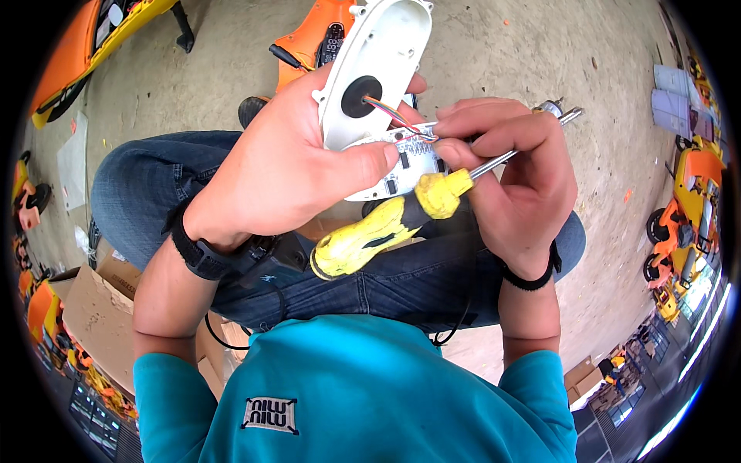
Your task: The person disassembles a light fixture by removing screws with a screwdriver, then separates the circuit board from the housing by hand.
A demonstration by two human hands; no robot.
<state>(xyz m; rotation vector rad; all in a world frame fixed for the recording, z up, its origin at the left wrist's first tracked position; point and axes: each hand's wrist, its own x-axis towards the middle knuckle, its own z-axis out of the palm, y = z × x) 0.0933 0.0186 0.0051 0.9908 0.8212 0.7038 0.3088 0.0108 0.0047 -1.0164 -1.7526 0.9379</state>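
My left hand (297, 158) is closed round a white oval plastic housing (390, 46), its thumb pressed on a white circuit board (421, 163) at the housing's lower end. Thin coloured wires (390, 109) run from a round black disc (361, 96) inside the housing down to the board. At the board's right edge, the fingers of my right hand (513, 166) pinch near the wire ends. That same hand also keeps a screwdriver (370, 231) with a yellow and black handle across its palm, the steel shaft passing between the fingers and the tip pointing up right.
Behind the housing stands an orange part with a dark display (330, 45). A yellow and orange machine body (100, 46) is at the upper left. An opened cardboard box (96, 320) sits at my left. Orange and yellow vehicles (683, 224) line the right side.
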